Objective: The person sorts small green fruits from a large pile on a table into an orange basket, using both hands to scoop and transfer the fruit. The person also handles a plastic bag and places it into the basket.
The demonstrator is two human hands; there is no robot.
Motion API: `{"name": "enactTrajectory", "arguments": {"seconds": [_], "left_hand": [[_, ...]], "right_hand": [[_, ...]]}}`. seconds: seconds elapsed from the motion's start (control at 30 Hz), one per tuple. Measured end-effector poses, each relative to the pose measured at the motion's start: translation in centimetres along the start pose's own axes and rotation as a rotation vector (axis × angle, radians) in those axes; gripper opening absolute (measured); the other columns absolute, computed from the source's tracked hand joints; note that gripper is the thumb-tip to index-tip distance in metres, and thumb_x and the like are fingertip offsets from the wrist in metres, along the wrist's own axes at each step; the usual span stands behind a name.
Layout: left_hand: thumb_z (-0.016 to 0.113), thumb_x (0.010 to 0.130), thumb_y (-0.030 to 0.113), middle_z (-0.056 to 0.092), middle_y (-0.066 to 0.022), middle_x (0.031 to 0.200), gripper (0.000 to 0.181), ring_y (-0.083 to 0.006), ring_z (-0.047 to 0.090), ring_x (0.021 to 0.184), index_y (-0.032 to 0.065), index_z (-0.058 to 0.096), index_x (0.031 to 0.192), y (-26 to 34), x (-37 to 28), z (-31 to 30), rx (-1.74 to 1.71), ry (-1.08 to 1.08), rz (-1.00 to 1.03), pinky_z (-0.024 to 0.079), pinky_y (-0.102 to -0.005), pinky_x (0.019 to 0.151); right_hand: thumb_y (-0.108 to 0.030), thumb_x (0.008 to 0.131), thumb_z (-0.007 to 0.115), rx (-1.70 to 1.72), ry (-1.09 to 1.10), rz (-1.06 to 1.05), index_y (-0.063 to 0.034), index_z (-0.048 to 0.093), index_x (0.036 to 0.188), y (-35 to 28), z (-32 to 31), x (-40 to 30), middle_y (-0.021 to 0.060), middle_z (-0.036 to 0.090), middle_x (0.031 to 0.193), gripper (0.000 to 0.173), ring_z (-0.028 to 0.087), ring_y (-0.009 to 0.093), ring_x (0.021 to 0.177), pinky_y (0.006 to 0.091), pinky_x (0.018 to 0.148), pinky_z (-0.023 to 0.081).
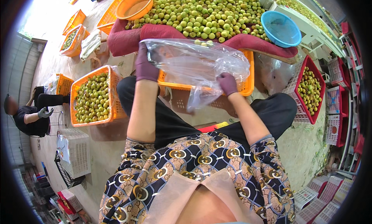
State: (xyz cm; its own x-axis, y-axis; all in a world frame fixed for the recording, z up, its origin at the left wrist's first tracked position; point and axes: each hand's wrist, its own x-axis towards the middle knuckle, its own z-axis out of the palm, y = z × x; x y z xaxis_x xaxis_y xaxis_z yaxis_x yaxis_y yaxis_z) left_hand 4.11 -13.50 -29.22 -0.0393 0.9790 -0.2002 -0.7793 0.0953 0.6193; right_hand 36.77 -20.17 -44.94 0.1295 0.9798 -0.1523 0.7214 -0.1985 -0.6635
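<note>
A clear plastic bag (191,58) is spread above an orange plastic crate (248,87) between my knees. My left hand (146,64), in a purple glove, grips the bag's upper left edge. Gathered film at the lower right is held in my right hand (227,83), gloved the same way. A loose tail of the bag hangs over the crate's near rim. Beyond it, a large heap of green and brownish round fruit (206,14) lies behind a dark red padded edge (162,31). A few fruits sit at that edge, just behind the bag.
An orange basin (134,4) and a blue basket (281,29) flank the heap. A lined orange crate of fruit (92,99) stands left, a red and white one (309,90) right. At far left, a person (29,118) in dark clothes sits near a smaller orange crate (64,84).
</note>
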Motion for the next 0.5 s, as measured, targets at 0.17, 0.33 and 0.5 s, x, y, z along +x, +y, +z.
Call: {"name": "enactTrajectory", "arguments": {"seconds": [0.17,0.33,0.5], "left_hand": [[0.052,0.101,0.049,0.069,-0.0144,0.109,0.051,-0.0304,0.068,0.094,0.0031,0.063,0.119,5.8,6.3,-11.6,0.226,0.334,0.145,0.059,-0.0455,0.081],[0.069,0.092,0.037,0.074,-0.0108,0.094,0.038,-0.0253,0.068,0.081,0.0035,0.07,0.11,4.8,11.8,-20.9,0.938,0.822,0.324,0.053,-0.0379,0.071],[0.061,0.09,0.025,0.068,-0.0238,0.116,0.035,-0.0354,0.068,0.106,0.0229,0.069,0.124,-2.7,15.0,-23.2,1.793,0.331,0.161,0.052,-0.0425,0.093]], "right_hand": [[-0.014,0.097,0.055,0.269,0.012,0.063,-0.0052,0.067,0.119,19.0,-8.7,4.8,0.0148,0.069,0.117,0.027,0.066,0.028,0.106,0.0428,0.1,0.051],[-0.047,0.092,0.055,-0.363,0.408,0.6,-0.0038,0.068,0.119,21.9,-17.5,4.8,0.0206,0.069,0.116,0.053,0.066,0.036,0.108,0.0449,0.093,0.052],[-0.059,0.081,0.069,-0.398,0.416,0.411,0.0001,0.072,0.11,22.4,-10.8,5.6,0.0296,0.067,0.116,0.066,0.063,0.043,0.113,0.0467,0.097,0.049]]}}
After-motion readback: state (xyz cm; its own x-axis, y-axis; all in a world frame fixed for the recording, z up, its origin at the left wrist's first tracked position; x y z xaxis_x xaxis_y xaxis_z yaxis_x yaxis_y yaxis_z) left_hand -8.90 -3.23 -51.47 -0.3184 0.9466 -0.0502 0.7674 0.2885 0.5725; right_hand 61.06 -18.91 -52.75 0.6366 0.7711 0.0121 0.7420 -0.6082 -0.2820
